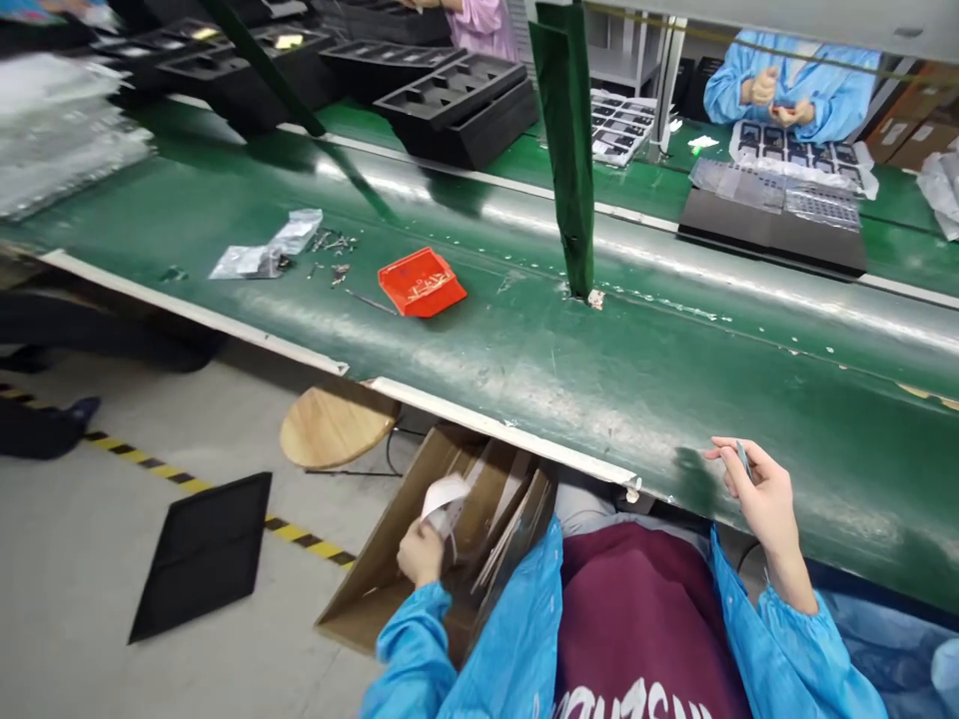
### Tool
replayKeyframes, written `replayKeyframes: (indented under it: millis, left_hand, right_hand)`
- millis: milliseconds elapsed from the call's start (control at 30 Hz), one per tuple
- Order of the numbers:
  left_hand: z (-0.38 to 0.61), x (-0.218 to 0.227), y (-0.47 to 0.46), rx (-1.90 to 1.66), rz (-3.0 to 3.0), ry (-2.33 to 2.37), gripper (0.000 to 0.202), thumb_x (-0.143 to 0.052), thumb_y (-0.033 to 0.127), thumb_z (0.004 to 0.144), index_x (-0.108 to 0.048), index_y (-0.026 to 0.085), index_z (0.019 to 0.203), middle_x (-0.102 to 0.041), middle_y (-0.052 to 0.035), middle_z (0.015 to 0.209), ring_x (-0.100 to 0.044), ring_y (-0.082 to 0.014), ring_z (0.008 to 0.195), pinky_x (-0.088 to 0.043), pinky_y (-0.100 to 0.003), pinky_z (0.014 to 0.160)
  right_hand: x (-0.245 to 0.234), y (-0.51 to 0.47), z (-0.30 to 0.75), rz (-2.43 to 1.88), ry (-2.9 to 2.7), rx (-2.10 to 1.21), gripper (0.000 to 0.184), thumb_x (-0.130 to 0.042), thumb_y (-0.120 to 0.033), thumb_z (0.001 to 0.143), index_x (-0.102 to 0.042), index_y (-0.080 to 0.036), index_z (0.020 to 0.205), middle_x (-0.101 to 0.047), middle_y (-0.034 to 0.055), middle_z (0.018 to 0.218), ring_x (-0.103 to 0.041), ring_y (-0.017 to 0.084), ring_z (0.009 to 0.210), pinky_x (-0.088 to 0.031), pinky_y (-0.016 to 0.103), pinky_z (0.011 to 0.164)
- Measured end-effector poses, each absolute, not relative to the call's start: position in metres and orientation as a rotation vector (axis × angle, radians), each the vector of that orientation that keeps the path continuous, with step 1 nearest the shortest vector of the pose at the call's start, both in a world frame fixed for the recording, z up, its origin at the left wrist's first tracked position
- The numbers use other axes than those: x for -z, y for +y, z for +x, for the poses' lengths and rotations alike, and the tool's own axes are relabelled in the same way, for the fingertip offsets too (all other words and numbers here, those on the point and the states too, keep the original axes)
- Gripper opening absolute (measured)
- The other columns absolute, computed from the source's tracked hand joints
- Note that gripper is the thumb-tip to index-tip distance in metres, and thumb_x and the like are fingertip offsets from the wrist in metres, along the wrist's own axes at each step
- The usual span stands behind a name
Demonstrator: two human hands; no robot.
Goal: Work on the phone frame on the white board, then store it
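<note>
Over an open cardboard box [375, 584] below the table edge, my left hand [422, 552] is closed on a curled piece of white paper [448, 491]. Cardboard pieces stand inside the box. My right hand [768, 494] is raised by the near edge of the green table [674, 379], its fingers pinching a thin, pointed grey tool [743, 457]. Most of that tool is hidden by the fingers, so its kind is unclear.
On the table lie a red tray [422, 283], loose screws [334, 241] and small plastic bags [247, 262]. A green post [565, 150] rises from the table. Black trays [457, 100] stand behind. A co-worker [794, 85] handles parts opposite. A wooden stool [337, 426] is at left.
</note>
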State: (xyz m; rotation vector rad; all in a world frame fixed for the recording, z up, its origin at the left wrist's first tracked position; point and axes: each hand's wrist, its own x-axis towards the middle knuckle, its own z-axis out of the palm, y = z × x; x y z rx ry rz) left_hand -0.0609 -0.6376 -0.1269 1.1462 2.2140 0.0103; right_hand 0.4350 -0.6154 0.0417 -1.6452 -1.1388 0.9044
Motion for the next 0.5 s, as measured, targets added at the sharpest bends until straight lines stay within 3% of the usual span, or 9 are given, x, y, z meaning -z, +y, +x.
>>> replayKeyframes:
  millis: [100,233,367,500]
  left_hand:
    - [-0.059,0.104,-0.632,-0.264,1.168,2.301,0.031,-0.055,0.027,0.109,-0.07,0.012,0.132,-0.075,-0.0129,0.129,-0.072,-0.0284,0.119,-0.059,-0.045,0.106]
    - [-0.046,0.076,-0.637,-0.668,1.301,2.357,0.046,-0.041,0.015,0.105,-0.07,0.015,0.14,-0.073,-0.0128,0.141,-0.067,-0.0269,0.135,-0.049,-0.038,0.118]
    - [-0.028,0.048,-0.646,-0.954,1.45,2.369,0.046,-0.041,0.016,0.103,-0.077,0.018,0.132,-0.075,-0.0118,0.139,-0.067,-0.0254,0.135,-0.048,-0.039,0.12]
    - [-0.003,0.014,-0.649,-1.368,1.462,2.279,0.034,-0.052,0.025,0.102,-0.081,0.02,0.12,-0.078,-0.0124,0.128,-0.07,-0.028,0.128,-0.051,-0.044,0.116]
  right_hand:
    - [-0.045,-0.612,0.428,-1.635,-1.185,-0.92,0.05,-0.073,-0.064,0.099,-0.078,-0.018,0.116,-0.078,0.0107,0.098,-0.05,0.015,0.055,-0.043,0.028,0.051]
    - [-0.044,-0.606,0.412,-1.65,-1.268,-0.916,0.049,-0.074,-0.064,0.098,-0.079,-0.018,0.115,-0.079,0.0116,0.1,-0.052,0.016,0.057,-0.044,0.028,0.051]
    - [-0.038,-0.601,0.39,-1.612,-1.381,-1.004,0.05,-0.075,-0.065,0.097,-0.08,-0.019,0.115,-0.079,0.0108,0.099,-0.053,0.016,0.056,-0.045,0.028,0.051]
    - [-0.034,-0.596,0.364,-1.527,-1.53,-1.087,0.045,-0.074,-0.063,0.099,-0.08,-0.021,0.114,-0.079,0.0098,0.099,-0.069,0.024,0.075,-0.053,0.03,0.06]
